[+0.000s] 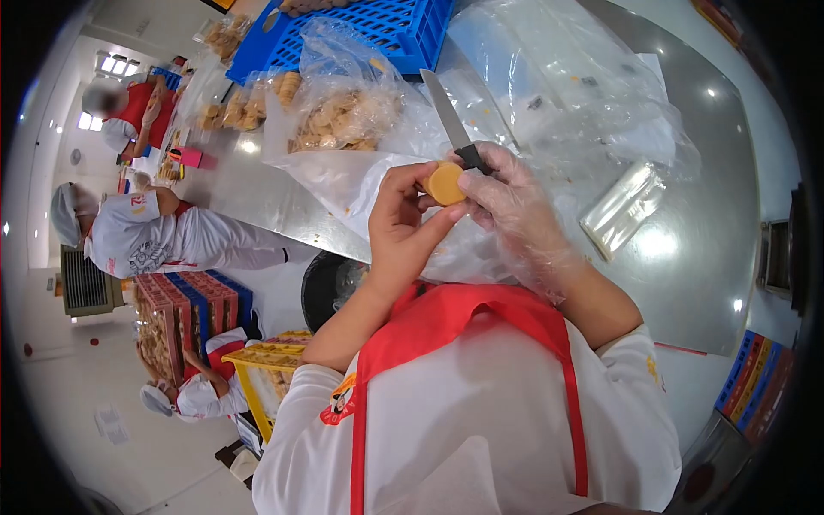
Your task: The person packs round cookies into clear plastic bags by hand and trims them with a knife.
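My left hand [402, 215] is bare and closed around a round, tan biscuit [445, 184], its flat face turned up. Whether more biscuits are stacked beneath it, I cannot tell. My right hand [513, 199], in a clear plastic glove, grips a knife [450, 116] by its black handle. The blade points up and away to the left, clear of the biscuit. The gloved thumb touches the biscuit's right edge. Just beyond my hands, a clear bag of biscuit pieces [339, 120] rests on plastic sheeting [360, 184] over the metal table [717, 172].
A blue crate [421, 39] stands at the back. Clear plastic bags [558, 77] and a packet of clear wrappers [622, 210] lie to the right. A black bin [319, 292] and a yellow crate [253, 378] are at lower left. Several co-workers are on the left.
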Available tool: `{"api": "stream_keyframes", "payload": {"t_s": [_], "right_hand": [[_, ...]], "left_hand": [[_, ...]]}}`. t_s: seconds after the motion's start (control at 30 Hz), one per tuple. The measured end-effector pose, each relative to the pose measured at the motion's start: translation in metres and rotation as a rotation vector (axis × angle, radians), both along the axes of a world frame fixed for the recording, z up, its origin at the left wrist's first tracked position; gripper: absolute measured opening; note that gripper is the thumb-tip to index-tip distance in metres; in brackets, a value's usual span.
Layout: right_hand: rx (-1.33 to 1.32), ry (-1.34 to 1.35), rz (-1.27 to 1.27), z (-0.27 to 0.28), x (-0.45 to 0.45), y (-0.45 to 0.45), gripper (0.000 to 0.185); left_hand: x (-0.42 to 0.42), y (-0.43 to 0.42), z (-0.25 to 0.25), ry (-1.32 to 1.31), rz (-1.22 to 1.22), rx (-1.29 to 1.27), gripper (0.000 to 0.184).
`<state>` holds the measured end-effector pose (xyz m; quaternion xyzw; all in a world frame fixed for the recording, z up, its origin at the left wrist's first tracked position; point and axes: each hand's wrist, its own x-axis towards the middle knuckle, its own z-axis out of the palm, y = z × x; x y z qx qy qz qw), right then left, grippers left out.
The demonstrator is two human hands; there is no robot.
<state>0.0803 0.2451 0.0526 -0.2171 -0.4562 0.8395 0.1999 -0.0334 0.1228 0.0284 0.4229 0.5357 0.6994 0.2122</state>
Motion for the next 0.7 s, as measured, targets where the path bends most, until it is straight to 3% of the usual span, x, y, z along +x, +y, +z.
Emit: {"api": "stream_keyframes", "payload": {"t_s": [0.1,0.3,0.43,0.53,0.57,0.67,0.7], "right_hand": [[0.029,-0.002,0.068,-0.002,0.009,0.011,0.022],[0.01,-0.042,0.195,0.011,0.014,0.01,0.025],[0.024,-0.021,0.136,0.009,0.014,0.004,0.03],[0.303,-0.171,-0.141,-0.006,0.02,0.006,0.032],[0.534,-0.204,-0.237,-0.002,0.028,0.003,0.029],[1.126,-0.177,-0.122,0.003,0.059,0.006,0.025],[1.162,-0.137,-0.075,0.001,0.063,0.002,0.023]], "left_hand": [[-0.003,-0.014,0.009,-0.16,-0.108,-0.137,0.043],[-0.003,-0.026,0.03,-0.154,-0.263,-0.305,0.044],[-0.004,-0.03,0.022,-0.21,-0.204,-0.289,0.046],[-0.006,-0.03,0.014,-0.253,-0.139,-0.195,0.046],[-0.008,-0.031,0.013,-0.25,-0.117,-0.176,0.046],[-0.012,-0.033,0.01,-0.225,-0.03,-0.171,0.045],[-0.012,-0.033,0.009,-0.215,-0.001,-0.179,0.044]]}}
